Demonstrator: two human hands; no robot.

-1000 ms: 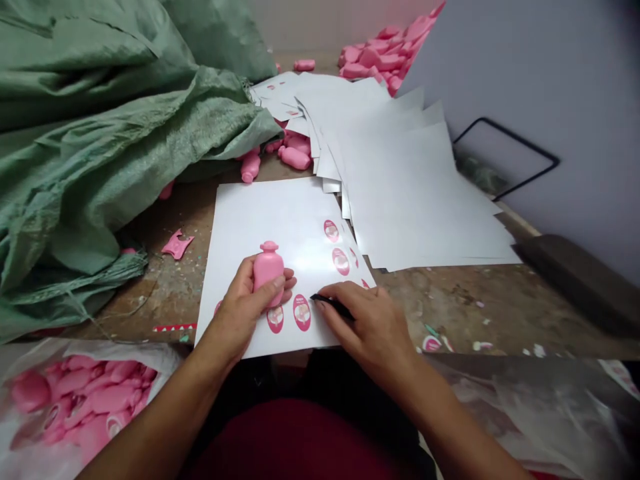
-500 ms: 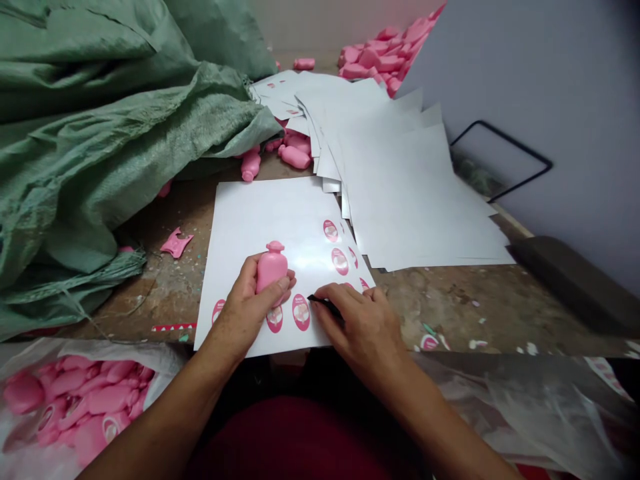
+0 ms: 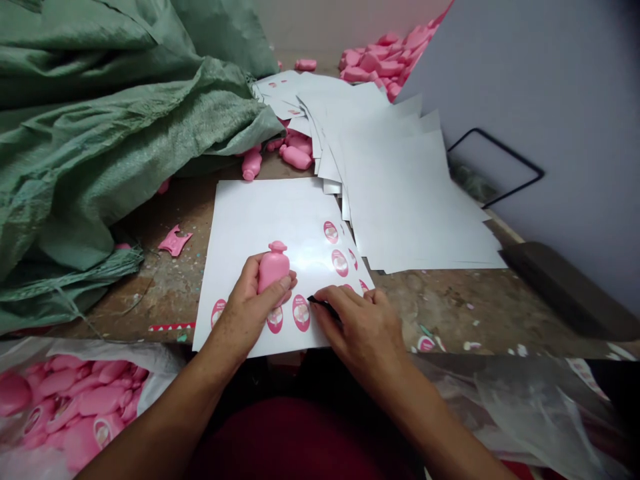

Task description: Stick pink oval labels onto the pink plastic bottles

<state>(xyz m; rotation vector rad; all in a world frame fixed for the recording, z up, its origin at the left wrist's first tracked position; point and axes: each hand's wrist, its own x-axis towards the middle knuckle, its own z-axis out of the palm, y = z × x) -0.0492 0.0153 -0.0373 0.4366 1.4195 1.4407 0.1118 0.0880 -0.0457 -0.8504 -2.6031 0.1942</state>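
A small pink plastic bottle (image 3: 274, 269) is gripped in my left hand (image 3: 247, 300), its neck pointing away from me. It is held over a white sticker sheet (image 3: 250, 213). Oval pink labels are on the sheet; one label (image 3: 301, 313) lies between my two hands. My right hand (image 3: 363, 320) is closed round a thin black pointed tool (image 3: 325, 305), whose exact kind I cannot make out. The tool's tip is beside the right edge of that label. Part of another label (image 3: 275, 320) shows just below my left thumb.
A fanned stack of white sheets (image 3: 400, 200) lies to the right. A green woven sack (image 3: 125, 133) covers the left side. Pink bottles (image 3: 385, 60) are heaped at the back; a bag of pink bottles (image 3: 75, 400) sits lower left. A dark bar (image 3: 570, 290) lies at right.
The view has shifted slightly. Both hands keep their places over the sheet, with the bottle and the black tool still held.
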